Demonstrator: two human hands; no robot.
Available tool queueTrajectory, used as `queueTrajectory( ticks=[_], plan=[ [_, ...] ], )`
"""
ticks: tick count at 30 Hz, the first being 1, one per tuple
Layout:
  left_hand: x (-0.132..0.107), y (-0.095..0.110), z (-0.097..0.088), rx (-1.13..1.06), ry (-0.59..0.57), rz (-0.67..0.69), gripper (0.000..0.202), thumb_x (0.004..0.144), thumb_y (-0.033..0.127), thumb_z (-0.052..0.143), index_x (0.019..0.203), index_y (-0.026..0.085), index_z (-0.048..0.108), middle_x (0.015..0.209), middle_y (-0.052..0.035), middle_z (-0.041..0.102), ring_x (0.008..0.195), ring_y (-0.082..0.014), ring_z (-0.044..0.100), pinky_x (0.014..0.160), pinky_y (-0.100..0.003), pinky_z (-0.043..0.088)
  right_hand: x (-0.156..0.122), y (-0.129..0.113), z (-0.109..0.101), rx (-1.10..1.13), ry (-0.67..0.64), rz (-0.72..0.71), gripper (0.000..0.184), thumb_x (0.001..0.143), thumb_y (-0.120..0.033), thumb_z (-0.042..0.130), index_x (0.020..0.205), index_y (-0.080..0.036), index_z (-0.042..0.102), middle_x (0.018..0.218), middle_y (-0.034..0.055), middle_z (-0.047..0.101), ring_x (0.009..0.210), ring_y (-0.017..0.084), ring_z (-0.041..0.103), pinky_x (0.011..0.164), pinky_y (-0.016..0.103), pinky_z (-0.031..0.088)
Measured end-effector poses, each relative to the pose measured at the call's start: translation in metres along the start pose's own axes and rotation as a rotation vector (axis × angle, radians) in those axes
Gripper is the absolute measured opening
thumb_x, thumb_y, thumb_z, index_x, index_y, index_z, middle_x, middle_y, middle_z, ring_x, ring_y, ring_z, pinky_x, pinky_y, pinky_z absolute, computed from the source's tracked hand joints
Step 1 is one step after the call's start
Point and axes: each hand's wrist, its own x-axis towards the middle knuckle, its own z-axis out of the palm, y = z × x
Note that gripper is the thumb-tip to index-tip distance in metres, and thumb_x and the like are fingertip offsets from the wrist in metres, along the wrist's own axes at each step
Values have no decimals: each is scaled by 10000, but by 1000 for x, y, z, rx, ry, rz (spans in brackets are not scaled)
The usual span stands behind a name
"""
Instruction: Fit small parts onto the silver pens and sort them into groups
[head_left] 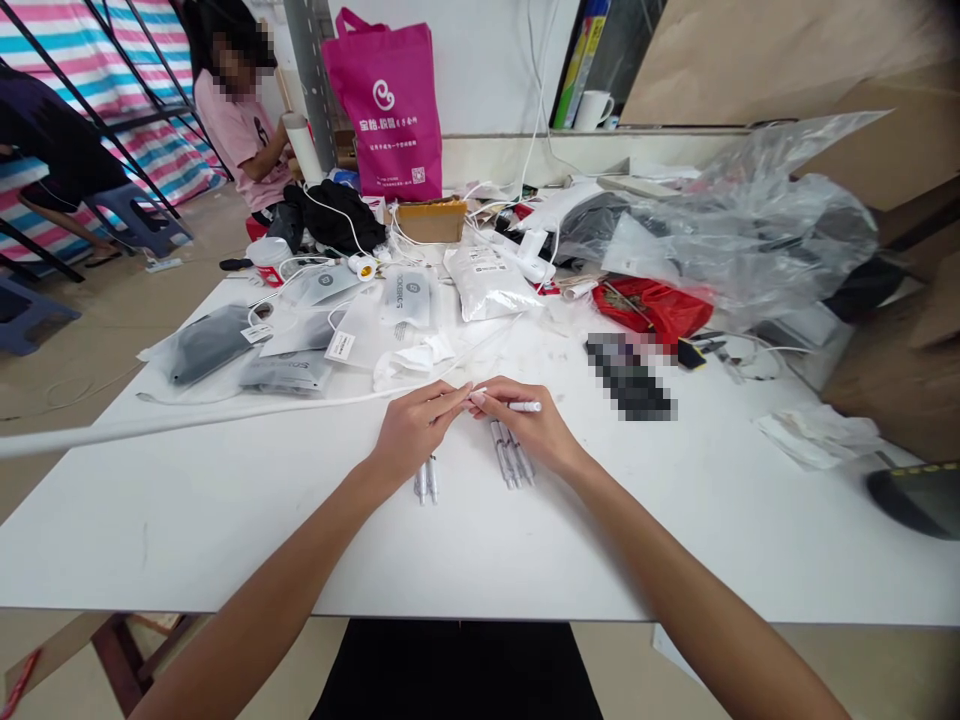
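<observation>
Hands, two, bare, meeting above the middle of the worktop point(637, 540).

Right hand point(529, 418): fingers closed on one white pen point(525, 406), held roughly level; its blunt end juts out past the right side of the hand.

Left hand point(412, 430): fingertips brought together at the pen's other end, touching the right fingertips; whether they grip the pen or a small part of it cannot be told.

Loose pens, pale, in two groups on the worktop: a pair point(427, 482) lying just below the left hand, and a row of several point(512, 458) side by side, partly under the right hand.

Left of the hands: frosted plastic packages point(210, 345) with dark contents, overlapping; a white cable point(225, 418) running in from the left edge.

Beyond the hands: white printed mailer pouch point(491, 285); open cardboard box point(431, 222); magenta carrier bag point(394, 110), upright, white lettering.

Right of the hands: dark object point(630, 378), pixelated, lying flat; red plastic bag point(652, 305); clear plastic sheeting point(757, 230), heaped; crumpled white wrapping point(821, 437) near the right edge.

Background: white mug point(592, 110) on a ledge; co-worker in a pink shirt point(232, 145), seated; blue plastic stool point(139, 215).
</observation>
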Motion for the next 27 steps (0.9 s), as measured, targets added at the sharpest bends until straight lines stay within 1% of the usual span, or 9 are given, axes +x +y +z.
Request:
queueTrajectory(
  ticks=[3, 7, 9, 14, 18, 20, 22, 25, 27],
  plan=[
    [1, 3, 0, -43, 11, -11, 290, 1056, 246, 639, 1313, 263, 773, 944, -43, 766, 779, -120, 679, 703, -237, 535, 0, 0, 0, 3, 3, -8, 376, 933, -597, 731, 927, -235, 830, 989, 73, 757, 905, 220, 708, 864, 368, 567],
    [4, 11, 0, -80, 46, -71, 237, 1040, 248, 669, 1227, 267, 814, 896, -24, 750, 727, -107, 643, 666, -236, 504, 1, 2, 0, 40, 1, 0, 365, 920, -588, 752, 982, -240, 841, 1019, 70, 764, 893, 213, 715, 869, 369, 579],
    [6, 14, -1, -110, 49, -109, 211, 1032, 252, 683, 1182, 260, 830, 882, -22, 748, 718, -106, 634, 651, -240, 491, 1, 3, 0, 73, 3, 13, 362, 921, -583, 753, 981, -237, 844, 1040, 72, 767, 897, 210, 717, 874, 369, 584],
    [11, 18, -5, -189, 45, -195, 180, 1022, 298, 699, 1098, 245, 853, 905, -42, 782, 758, -134, 672, 655, -264, 497, 1, 5, -2, 110, -3, 40, 349, 901, -572, 780, 962, -236, 847, 1074, 75, 767, 917, 209, 709, 868, 367, 584],
    [13, 21, -7, -217, 48, -245, 172, 1012, 319, 709, 1069, 251, 857, 850, -27, 776, 722, -134, 640, 652, -270, 498, 1, 4, -2, 113, -8, 46, 324, 906, -545, 788, 968, -229, 826, 1007, 65, 765, 904, 204, 718, 860, 361, 587],
    [14, 22, -8, -220, 59, -300, 183, 1011, 346, 707, 1057, 254, 859, 859, -30, 780, 751, -146, 640, 654, -271, 507, 2, 4, -2, 139, 20, 58, 335, 907, -555, 785, 992, -231, 797, 943, 53, 761, 885, 203, 728, 857, 366, 600],
    [14, 23, -8, -228, 77, -364, 203, 1003, 380, 713, 1049, 249, 861, 891, -40, 788, 787, -158, 647, 637, -267, 507, 3, 5, -1, 183, 81, 62, 360, 895, -580, 791, 996, -236, 759, 913, 43, 757, 856, 199, 735, 850, 374, 615],
    [14, 25, -8, -257, 112, -433, 223, 975, 410, 743, 1044, 235, 863, 927, -48, 794, 783, -156, 647, 600, -258, 498, 5, 6, 0, 248, 151, 64, 408, 867, -625, 800, 926, -229, 719, 900, 41, 747, 814, 191, 734, 833, 374, 618],
    [14, 25, -8, -264, 103, -453, 216, 970, 401, 750, 1047, 234, 863, 928, -45, 793, 773, -151, 644, 598, -257, 493, 7, 6, 0, 301, 195, 84, 482, 869, -705, 750, 877, -225, 707, 909, 51, 736, 816, 198, 732, 808, 368, 614]
  ],
)
